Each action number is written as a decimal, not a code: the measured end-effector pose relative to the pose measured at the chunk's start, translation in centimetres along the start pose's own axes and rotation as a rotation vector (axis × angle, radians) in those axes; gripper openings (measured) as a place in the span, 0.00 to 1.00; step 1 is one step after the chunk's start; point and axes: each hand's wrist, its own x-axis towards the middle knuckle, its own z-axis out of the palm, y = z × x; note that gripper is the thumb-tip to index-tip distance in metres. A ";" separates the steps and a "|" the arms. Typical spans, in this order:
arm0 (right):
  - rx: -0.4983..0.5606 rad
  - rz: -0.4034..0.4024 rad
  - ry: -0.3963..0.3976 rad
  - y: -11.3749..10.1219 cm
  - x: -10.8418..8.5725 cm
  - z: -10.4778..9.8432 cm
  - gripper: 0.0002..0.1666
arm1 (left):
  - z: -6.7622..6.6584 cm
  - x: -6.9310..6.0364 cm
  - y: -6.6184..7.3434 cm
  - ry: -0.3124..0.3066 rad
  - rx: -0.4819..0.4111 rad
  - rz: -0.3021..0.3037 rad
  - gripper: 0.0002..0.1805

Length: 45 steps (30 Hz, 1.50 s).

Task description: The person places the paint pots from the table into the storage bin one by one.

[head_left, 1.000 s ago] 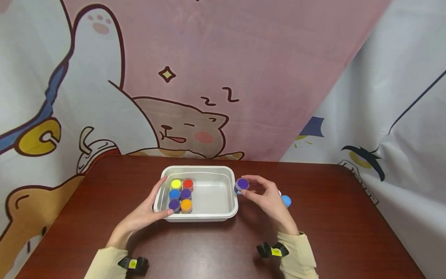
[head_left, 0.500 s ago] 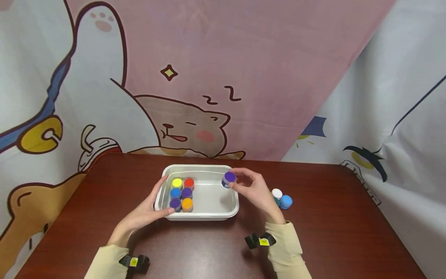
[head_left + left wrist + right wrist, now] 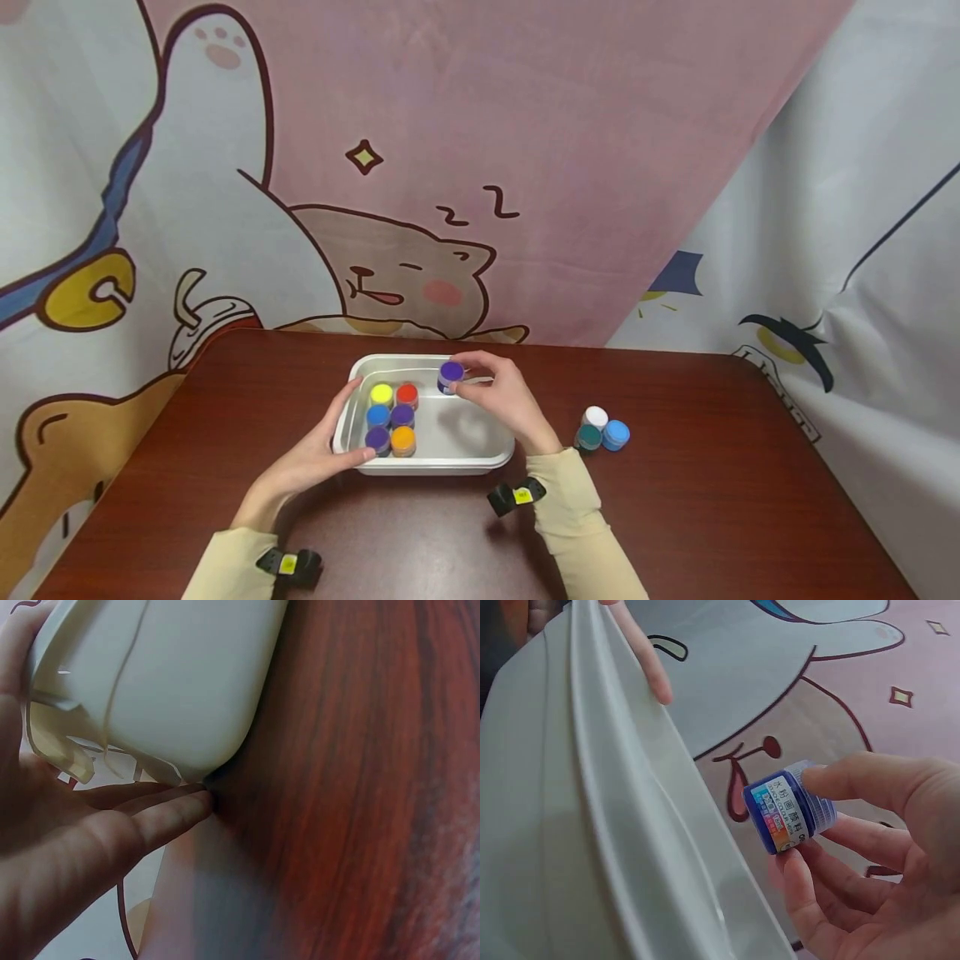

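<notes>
Between thumb and fingers, the right hand (image 3: 504, 398) pinches a purple-lidded jar (image 3: 451, 377) above the back part of the white tray (image 3: 480, 457). In the right wrist view this labelled jar (image 3: 780, 814) is tilted in the right hand (image 3: 885, 855). The left hand (image 3: 307, 458) grips the tray's left end, thumb on the front rim; the left wrist view shows the left hand (image 3: 90, 840) with fingertips against the outside of the tray (image 3: 187, 682). Inside stand yellow (image 3: 382, 395), red (image 3: 407, 395), blue (image 3: 378, 416), orange (image 3: 403, 441) and two purple jars (image 3: 402, 417).
Right of the tray, a white jar (image 3: 596, 417), a dark green jar (image 3: 588, 437) and a light blue jar (image 3: 617, 434) stand close together on the brown table (image 3: 712, 483). A printed cartoon cloth (image 3: 570, 167) hangs behind the table.
From the tray's right side, the right hand has moved left over the tray with the purple-lidded jar. The jars on the right have come fully into view. The left hand keeps its grip.
</notes>
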 end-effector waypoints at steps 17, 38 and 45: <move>-0.120 0.060 -0.108 1.1 1.9 4.1 0.20 | 0.3 0.1 -0.1 -0.025 -0.009 -0.022 0.54; -0.107 0.283 0.011 2.1 2.6 4.5 0.20 | -0.1 0.1 0.2 -0.011 0.064 -0.037 0.55; 0.008 0.415 -0.024 2.5 3.0 4.8 0.19 | -0.2 -0.1 0.5 -0.010 0.078 -0.038 0.55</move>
